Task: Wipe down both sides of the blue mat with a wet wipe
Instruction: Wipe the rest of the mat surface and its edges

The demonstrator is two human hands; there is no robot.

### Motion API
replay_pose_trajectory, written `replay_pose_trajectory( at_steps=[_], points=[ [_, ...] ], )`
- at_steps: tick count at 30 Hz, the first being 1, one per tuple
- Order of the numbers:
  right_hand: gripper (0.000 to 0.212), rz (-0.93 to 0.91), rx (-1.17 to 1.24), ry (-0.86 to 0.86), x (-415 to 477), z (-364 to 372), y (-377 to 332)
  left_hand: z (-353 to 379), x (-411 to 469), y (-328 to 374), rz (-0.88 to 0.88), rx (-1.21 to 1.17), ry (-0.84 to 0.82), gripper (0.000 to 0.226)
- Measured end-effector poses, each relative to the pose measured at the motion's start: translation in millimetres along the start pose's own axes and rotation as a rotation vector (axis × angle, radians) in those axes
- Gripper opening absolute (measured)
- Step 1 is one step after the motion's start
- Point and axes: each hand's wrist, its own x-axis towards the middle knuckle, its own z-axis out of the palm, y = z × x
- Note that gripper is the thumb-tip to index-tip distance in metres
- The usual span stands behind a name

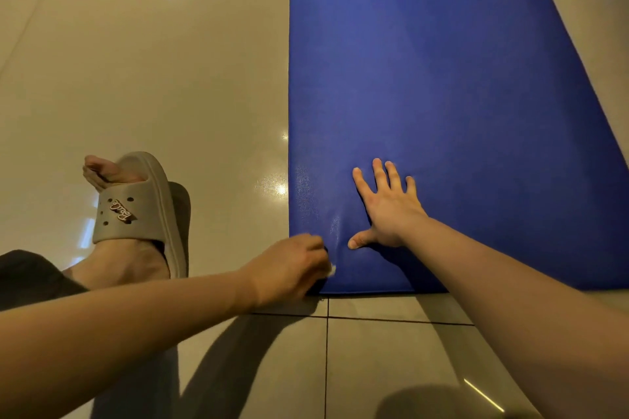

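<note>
Wiping the mat [442, 78] corner
Left hand [292, 269] grips the wipe [332, 271]; right hand [386, 211], fingers [378, 175] spread flat, should pin it firmly.

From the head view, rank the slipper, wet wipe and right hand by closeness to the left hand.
1. wet wipe, inside the left hand.
2. right hand, just right, flat on the blue mat.
3. slipper, farther left, on the floor.

Our left hand [289, 269] and right hand [388, 211] are bare, as are both forearms [136, 316]. We wear a thick-soled grey-beige slide sandal [165, 201], its strap [102, 231] punched with round holes and carrying a small script-lettered charm [122, 214]. Dark cloth [27, 275], probably a trouser leg, covers one knee.
</note>
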Motion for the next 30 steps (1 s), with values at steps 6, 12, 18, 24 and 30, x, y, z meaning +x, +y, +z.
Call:
replay_pose_trajectory(
  at_steps=[6,12,18,24,30],
  points=[
    [0.145,0.001,0.01,-0.008,-0.7,-0.8,0.1,-13.2,30.9,-23.6,0.27,0.284,0.041,0.019],
    [0.146,-0.004,0.008,-0.015,-0.6,-0.7,0.5,-50.3,90.7,-75.7,-0.397,0.264,0.517,0.023],
    [0.145,-0.006,0.016,0.003,-0.4,1.2,0.9,-14.8,70.1,-30.0,-0.407,0.008,0.405,0.021],
    [0.145,0.001,0.027,0.0,-0.1,0.4,-0.2,8.3,10.9,23.3,0.081,0.023,0.046,0.018],
    [0.145,-0.005,0.052,-0.021,-0.2,-1.2,0.5,-17.5,57.9,-39.8,0.177,0.327,0.17,0.013]
  ],
)
